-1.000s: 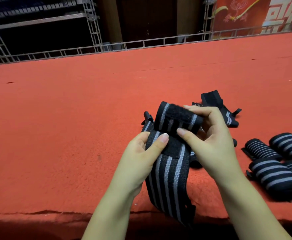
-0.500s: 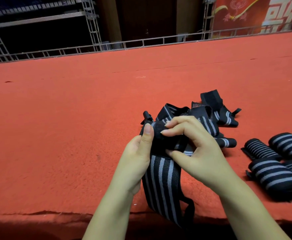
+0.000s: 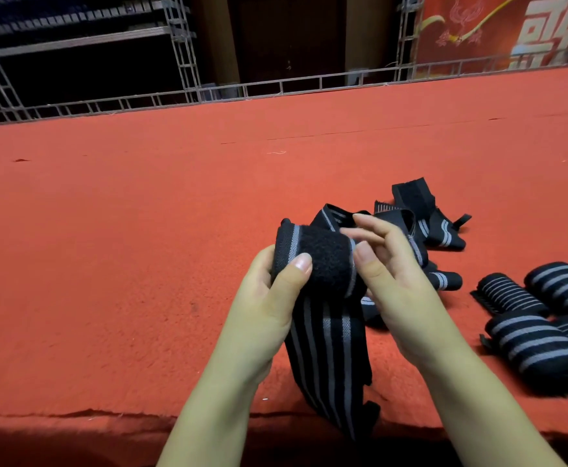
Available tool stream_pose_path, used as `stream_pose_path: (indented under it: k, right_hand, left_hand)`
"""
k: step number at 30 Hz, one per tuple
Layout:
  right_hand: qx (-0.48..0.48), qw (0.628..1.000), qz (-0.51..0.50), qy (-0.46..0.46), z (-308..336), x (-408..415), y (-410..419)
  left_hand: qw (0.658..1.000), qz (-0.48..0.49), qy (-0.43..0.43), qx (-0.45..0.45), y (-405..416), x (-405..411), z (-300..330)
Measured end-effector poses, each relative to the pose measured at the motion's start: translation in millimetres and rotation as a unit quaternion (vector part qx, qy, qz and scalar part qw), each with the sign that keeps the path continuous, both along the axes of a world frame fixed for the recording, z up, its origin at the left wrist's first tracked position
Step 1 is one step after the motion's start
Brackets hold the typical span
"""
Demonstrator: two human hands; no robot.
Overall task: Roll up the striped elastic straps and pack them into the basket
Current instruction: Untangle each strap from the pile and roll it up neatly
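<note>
Red carpet (image 3: 124,264) covers pretty much the whole surface, running from the near edge all the way back to a metal truss railing (image 3: 276,91), with a dark space behind it and a red banner (image 3: 498,28) with white lettering up in the far right corner.

On the carpet just past the hands there's a loose heap of unrolled straps (image 3: 434,227), black with grey stripes, all tangled together. Off to the right edge sits a cluster of rolled straps (image 3: 542,318), at least four tidy bundles touching each other, and that cluster is partly cut off by the frame.

Closer in, one striped strap (image 3: 329,345) is being worked on. Its top end is curled over into a fat roll with a fuzzy black velcro patch (image 3: 326,261) facing the camera, and the long tail hangs down over the near edge of the carpet.

Left hand (image 3: 269,298) is wrapped around the left side of that roll, thumb pressed onto the velcro patch, so a firm hold on the strap. Right hand (image 3: 397,281) is just beside the roll's right side with fingers loosely spread and the thumb near the roll's edge; it isn't gripping anything that I can see.

No basket shows up anywhere in this view.
</note>
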State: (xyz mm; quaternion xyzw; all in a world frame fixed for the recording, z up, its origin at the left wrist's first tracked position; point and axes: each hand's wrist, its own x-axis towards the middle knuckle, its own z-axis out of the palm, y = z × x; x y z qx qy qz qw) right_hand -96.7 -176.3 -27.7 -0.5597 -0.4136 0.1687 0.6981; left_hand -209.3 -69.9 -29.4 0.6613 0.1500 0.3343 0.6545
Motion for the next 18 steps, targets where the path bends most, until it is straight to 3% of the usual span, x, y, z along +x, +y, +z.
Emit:
stream_pose_path:
  k: [4,10,13,18]
  right_hand:
    - [-0.019,0.992,0.102,0.072,1,-7,1]
    - [0.037,0.997,0.064,0.029,13,-12,-3]
    - [0.062,0.997,0.041,0.010,19,-11,-5]
    - [0.145,0.985,0.022,0.092,22,-9,-3]
  left_hand:
    - [0.998,-0.010,0.002,0.059,-4,-3,0]
    - [0.986,-0.023,0.031,0.160,-1,-4,4]
    - [0.991,-0.057,0.008,0.122,-3,-6,6]
    - [0.994,-0.080,-0.021,0.072,-6,-3,2]
